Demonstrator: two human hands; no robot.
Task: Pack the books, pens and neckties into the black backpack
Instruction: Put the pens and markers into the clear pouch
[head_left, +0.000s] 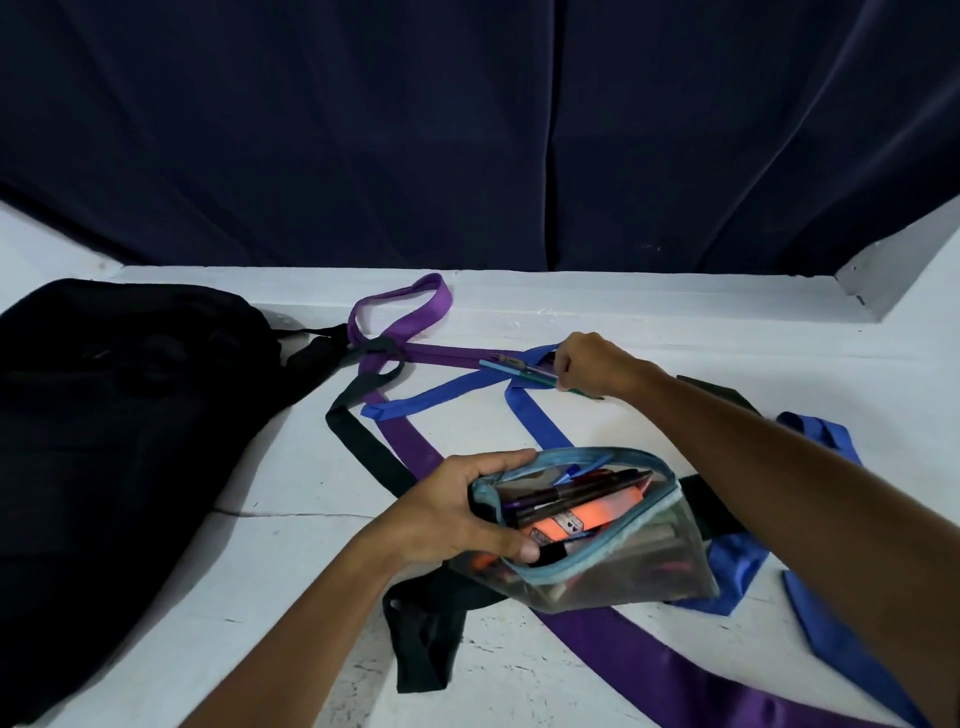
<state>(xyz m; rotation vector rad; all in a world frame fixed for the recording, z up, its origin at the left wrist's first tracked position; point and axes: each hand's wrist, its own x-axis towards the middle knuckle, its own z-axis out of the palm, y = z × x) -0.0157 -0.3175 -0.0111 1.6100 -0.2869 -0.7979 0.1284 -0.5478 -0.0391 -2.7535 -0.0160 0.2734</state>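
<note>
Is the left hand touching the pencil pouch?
Touching. The head view shows the left hand gripping the pouch's open end, thumb over its rim.

The black backpack (119, 441) lies flat at the worktop's left, purple (400, 312), blue (447, 392) and black neckties (363, 441) sprawl tangled beside it, and a clear, open pencil pouch (613, 545) holds pens (582, 491) and an orange marker.

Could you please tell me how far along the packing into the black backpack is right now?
Several pens already sit in the clear zip pouch held open by the left hand. The right hand grips more loose pens. The purple necktie, blue necktie and black necktie still lie outside the black backpack. No books visible.
</note>
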